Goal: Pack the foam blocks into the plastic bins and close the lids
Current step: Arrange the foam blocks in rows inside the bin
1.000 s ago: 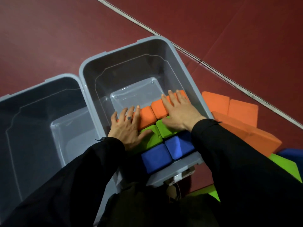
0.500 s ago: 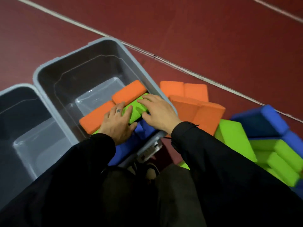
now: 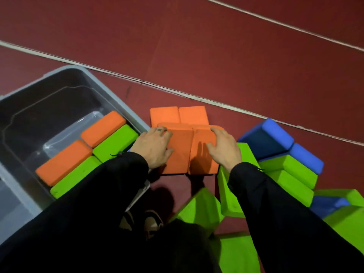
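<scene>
An open grey plastic bin (image 3: 118, 99) stands at the left. Along its near side lie two orange foam blocks (image 3: 103, 128) and two green foam blocks (image 3: 116, 141). Just right of the bin, on the floor, two orange blocks stand side by side. My left hand (image 3: 153, 148) grips the left orange block (image 3: 180, 156) at its upper left edge. My right hand (image 3: 224, 148) curls over the top right corner of the right orange block (image 3: 202, 160). Two more orange blocks (image 3: 177, 115) lie flat behind them.
A second grey bin (image 3: 7, 194) shows at the far left edge. Blue blocks (image 3: 266, 138) and several green blocks (image 3: 289, 174) are piled on the red floor at the right and near my legs. My shoes (image 3: 151, 219) are below the hands. No lids are in view.
Both hands left the blocks inside the bin and moved right, out over its rim, onto the two upright orange blocks on the floor. The view swung right.
</scene>
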`<state>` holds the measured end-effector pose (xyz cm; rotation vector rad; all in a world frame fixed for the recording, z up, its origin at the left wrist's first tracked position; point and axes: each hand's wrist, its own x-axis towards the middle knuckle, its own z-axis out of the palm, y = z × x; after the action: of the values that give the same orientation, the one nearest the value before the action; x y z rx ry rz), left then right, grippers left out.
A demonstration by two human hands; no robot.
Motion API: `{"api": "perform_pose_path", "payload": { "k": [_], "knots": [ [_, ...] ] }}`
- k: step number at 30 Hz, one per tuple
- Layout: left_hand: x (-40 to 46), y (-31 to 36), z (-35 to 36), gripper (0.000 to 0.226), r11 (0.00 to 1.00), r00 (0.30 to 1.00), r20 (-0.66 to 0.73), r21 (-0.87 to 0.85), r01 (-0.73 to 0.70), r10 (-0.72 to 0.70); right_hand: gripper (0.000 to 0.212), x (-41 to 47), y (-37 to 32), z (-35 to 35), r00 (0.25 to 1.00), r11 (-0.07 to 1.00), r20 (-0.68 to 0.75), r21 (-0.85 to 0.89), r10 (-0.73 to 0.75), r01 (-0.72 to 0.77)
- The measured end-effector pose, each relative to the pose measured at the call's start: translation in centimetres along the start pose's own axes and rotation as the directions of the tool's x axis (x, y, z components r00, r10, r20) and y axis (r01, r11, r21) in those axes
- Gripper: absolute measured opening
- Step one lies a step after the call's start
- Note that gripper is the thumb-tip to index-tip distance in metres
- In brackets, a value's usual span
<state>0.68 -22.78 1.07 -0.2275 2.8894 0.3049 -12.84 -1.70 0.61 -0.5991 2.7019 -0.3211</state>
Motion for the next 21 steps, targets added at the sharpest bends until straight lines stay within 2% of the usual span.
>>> {"api": "perform_pose_path", "payload": {
  "k": [3,6,9,11,15,18,19,21],
  "knots": [
    [3.3,0.4,1.2,0.063,0.999,0.999,0.033,0.036,0.014,-0.015,0.063,2.9,1.2,1.3,0.998,0.998,0.057,-0.067,-0.007,0.010],
    [6.5,0.8,3.0,0.081,0.997,0.995,0.098,0.075,-0.016,0.008,0.072,5.6,1.8,2.9,0.993,0.993,0.113,-0.109,-0.026,0.039],
    [9.2,0.4,5.4,0.084,0.987,0.972,0.208,0.142,0.079,-0.108,0.082,7.2,2.1,5.0,0.971,0.979,0.232,-0.177,-0.063,0.105],
    [9.7,0.1,7.0,0.078,0.969,0.975,0.180,0.233,0.084,-0.128,0.088,7.0,2.4,6.3,0.964,0.964,0.256,-0.229,-0.076,0.137],
    [9.0,-0.1,9.0,0.051,0.936,1.000,0.004,0.353,-0.007,0.005,0.090,6.4,3.9,7.8,0.982,0.892,0.141,-0.418,-0.123,0.172],
    [8.6,0.0,8.8,0.025,0.950,0.998,-0.042,0.309,-0.035,0.051,0.074,7.1,3.9,8.1,0.984,0.857,0.050,-0.485,-0.174,0.176],
    [8.6,0.0,8.7,0.023,0.958,0.998,-0.044,0.284,-0.035,0.050,0.068,7.6,3.7,8.1,0.980,0.863,0.026,-0.470,-0.198,0.187],
    [8.6,0.1,8.9,0.026,0.962,0.999,-0.021,0.271,-0.037,0.044,0.067,8.6,3.1,7.9,0.978,0.881,0.074,-0.424,-0.195,0.208]
  ]
}}
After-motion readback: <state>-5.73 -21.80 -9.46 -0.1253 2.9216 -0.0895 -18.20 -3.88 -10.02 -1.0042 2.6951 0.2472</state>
